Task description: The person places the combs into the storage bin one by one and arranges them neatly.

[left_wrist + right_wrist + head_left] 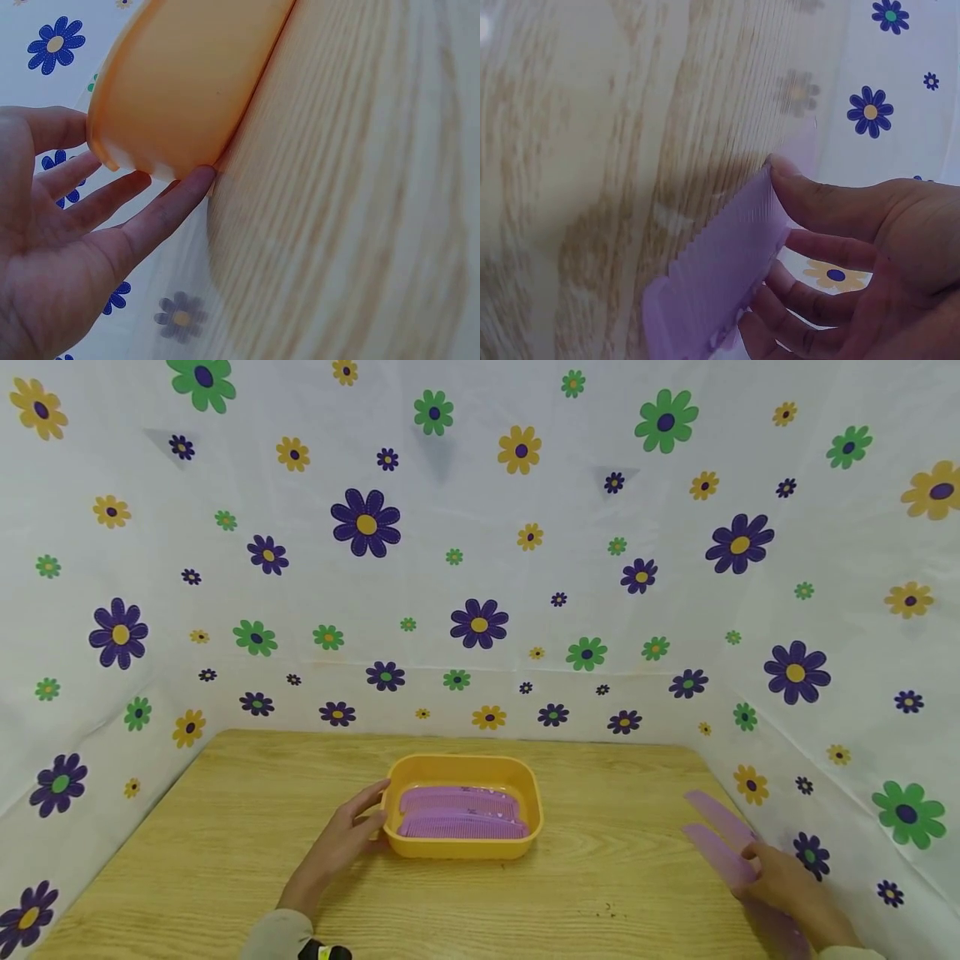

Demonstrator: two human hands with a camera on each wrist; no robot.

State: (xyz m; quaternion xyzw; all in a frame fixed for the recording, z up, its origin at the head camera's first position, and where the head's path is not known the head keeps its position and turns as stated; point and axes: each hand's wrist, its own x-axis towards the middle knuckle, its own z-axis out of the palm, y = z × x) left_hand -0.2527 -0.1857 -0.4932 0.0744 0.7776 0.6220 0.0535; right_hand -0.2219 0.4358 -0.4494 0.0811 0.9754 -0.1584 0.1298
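In the head view, a yellow plastic basin (465, 849) stands mid-table with two purple combs (461, 822) lying side by side in it. At its left end is my left hand (347, 839). The left wrist view shows the fingertips of that hand (82, 232) touching the basin's outer wall (187, 82) and rim, fingers fairly straight. Over at the right edge of the table, my right hand (783, 885) pinches a purple comb (712, 277) between thumb and fingers. Another purple comb (720, 814) lies just beyond it, partly hidden by the hand.
The wood-grain table (247, 827) is bounded by a white flowered sheet (420, 585) at the back and both sides. The right-hand sheet (862, 793) comes down close to my right hand. Small dark specks (611, 910) mark the tabletop in front.
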